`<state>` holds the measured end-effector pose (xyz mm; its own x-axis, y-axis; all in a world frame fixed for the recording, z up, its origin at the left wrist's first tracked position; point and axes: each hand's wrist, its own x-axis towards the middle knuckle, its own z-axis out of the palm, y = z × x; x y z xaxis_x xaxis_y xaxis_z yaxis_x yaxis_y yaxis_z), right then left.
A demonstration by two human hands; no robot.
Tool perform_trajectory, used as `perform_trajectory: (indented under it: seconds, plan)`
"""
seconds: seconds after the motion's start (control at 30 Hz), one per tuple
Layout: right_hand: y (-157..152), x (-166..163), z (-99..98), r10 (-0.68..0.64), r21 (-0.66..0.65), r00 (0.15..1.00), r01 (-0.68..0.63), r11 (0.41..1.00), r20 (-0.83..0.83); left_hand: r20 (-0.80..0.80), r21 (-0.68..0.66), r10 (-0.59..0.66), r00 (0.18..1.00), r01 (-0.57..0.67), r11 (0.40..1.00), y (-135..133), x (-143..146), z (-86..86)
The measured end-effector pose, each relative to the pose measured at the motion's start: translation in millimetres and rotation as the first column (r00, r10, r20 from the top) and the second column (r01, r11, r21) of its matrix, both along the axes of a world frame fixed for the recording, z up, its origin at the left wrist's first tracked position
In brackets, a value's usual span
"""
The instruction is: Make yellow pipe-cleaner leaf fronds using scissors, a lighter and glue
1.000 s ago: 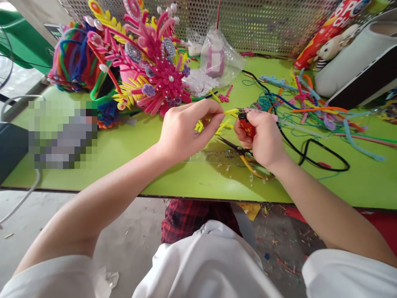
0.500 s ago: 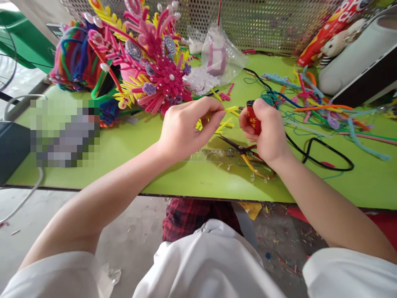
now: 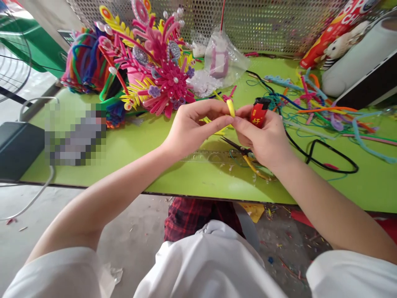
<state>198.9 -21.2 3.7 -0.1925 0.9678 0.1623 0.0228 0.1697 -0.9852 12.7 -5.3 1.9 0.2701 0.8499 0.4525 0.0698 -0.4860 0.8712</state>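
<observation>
My left hand (image 3: 194, 126) pinches a yellow pipe-cleaner piece (image 3: 230, 108) above the green table (image 3: 130, 145). My right hand (image 3: 263, 136) grips a red lighter (image 3: 259, 112) against the palm, and its forefinger and thumb also touch the end of the yellow piece. The two hands meet fingertip to fingertip. More of the yellow piece (image 3: 217, 131) shows below my left fingers. Pliers with yellow handles (image 3: 248, 159) lie on the table just under my hands, next to a clear ruler (image 3: 211, 157).
A pink and yellow pipe-cleaner flower headpiece (image 3: 161, 74) stands at the back left beside a bundle of coloured pipe cleaners (image 3: 82, 62). A plastic bag with a pink item (image 3: 221, 62) sits behind. Loose pipe cleaners (image 3: 319, 107) and a black cord (image 3: 328, 165) lie to the right.
My right hand has turned the lighter upright and brought its fingers onto the yellow piece in my left hand. The yellow tip now points up between the hands.
</observation>
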Motion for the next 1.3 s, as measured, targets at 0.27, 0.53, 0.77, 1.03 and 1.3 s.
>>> perform_trajectory:
  seconds: [0.27, 0.53, 0.77, 1.03, 1.3]
  plan:
    - [2, 5, -4.4, 0.127, -0.127, 0.982, -0.146, 0.981, -0.142, 0.092, 0.031, -0.045, 0.995, 0.042, 0.999, 7, 0, -5.0]
    - [2, 6, -2.0, 0.149, -0.156, 0.982, -0.166, 0.974, -0.112, -0.020, 0.231, 0.141, 0.990, -0.132, 0.964, 8, -3, -6.9]
    - [-1, 3, -5.2, 0.165, -0.152, 0.982, -0.177, 0.972, -0.088, -0.043, 0.302, 0.167, 0.985, -0.147, 0.942, 6, -3, -5.5]
    - [-3, 1, -0.8, 0.126, -0.214, 0.987, -0.146, 0.966, -0.104, -0.078, 0.309, 0.197, 0.977, -0.164, 0.937, 5, -4, -5.2]
    - [-2, 1, -3.5, 0.123, -0.203, 0.990, -0.134, 0.970, -0.066, -0.094, 0.310, 0.208, 0.974, -0.170, 0.936, 7, -4, -6.3]
